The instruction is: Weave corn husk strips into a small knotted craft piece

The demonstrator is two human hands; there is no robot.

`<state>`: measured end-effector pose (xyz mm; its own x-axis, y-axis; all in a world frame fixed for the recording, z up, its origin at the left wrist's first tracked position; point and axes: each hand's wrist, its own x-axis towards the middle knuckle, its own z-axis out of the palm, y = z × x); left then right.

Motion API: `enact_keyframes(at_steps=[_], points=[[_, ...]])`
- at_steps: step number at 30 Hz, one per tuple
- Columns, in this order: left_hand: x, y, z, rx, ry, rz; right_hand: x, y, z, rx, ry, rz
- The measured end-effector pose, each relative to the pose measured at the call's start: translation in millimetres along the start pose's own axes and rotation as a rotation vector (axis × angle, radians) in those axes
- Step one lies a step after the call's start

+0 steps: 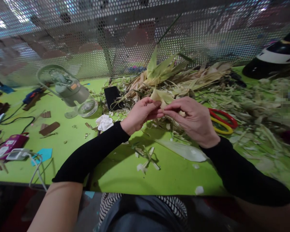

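Both my hands meet over the middle of the green table [125, 180], pinching a pale yellow-green corn husk piece [160, 96]. My left hand [142, 114] grips its lower left side between thumb and fingers. From the right, my right hand [193, 117] pinches the same piece, fingertips almost touching the left ones. A longer pale husk strip [183, 150] lies flat below my right hand. Scissors with red and yellow handles [223, 121] rest just right of that hand, their blades hidden. Behind my hands is a heap of dry and green husks [164, 72].
A clear jug with a grey lid [72, 90], a black phone [113, 96] and a crumpled white tissue [104, 122] stand or lie left of my hands. Cables and a purple box [12, 145] are far left. Husk scraps [256, 112] cover the right side. A perforated metal screen [125, 38] rises behind.
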<state>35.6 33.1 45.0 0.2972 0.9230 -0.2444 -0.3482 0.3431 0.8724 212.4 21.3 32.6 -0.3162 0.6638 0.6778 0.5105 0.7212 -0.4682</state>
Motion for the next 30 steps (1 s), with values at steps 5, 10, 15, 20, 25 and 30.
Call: enact_keyframes(at_steps=[5, 10, 15, 20, 25, 30], points=[[0.7, 0.1, 0.2, -0.052, -0.007, -0.06, -0.4, 7.4, -2.9, -0.137, -0.03, -0.092], [2.4, -2.4, -0.3, -0.047, 0.002, -0.075, 0.9, 11.9, -5.5, -0.233, -0.145, -0.172], [5.5, -7.1, -4.0, 0.017, -0.005, -0.042, 2.5, 12.1, -4.6, -0.25, -0.233, -0.17], [5.8, -8.0, -9.3, 0.007, -0.126, -0.028, -0.6, 16.5, -5.7, -0.232, -0.182, -0.079], [8.1, -7.6, -14.3, -0.017, -0.2, -0.107, 0.1, 11.9, -7.8, -0.156, -0.132, -0.048], [8.1, -8.2, -13.0, -0.024, -0.17, -0.067, 2.0, 10.3, -8.6, -0.147, -0.099, -0.108]])
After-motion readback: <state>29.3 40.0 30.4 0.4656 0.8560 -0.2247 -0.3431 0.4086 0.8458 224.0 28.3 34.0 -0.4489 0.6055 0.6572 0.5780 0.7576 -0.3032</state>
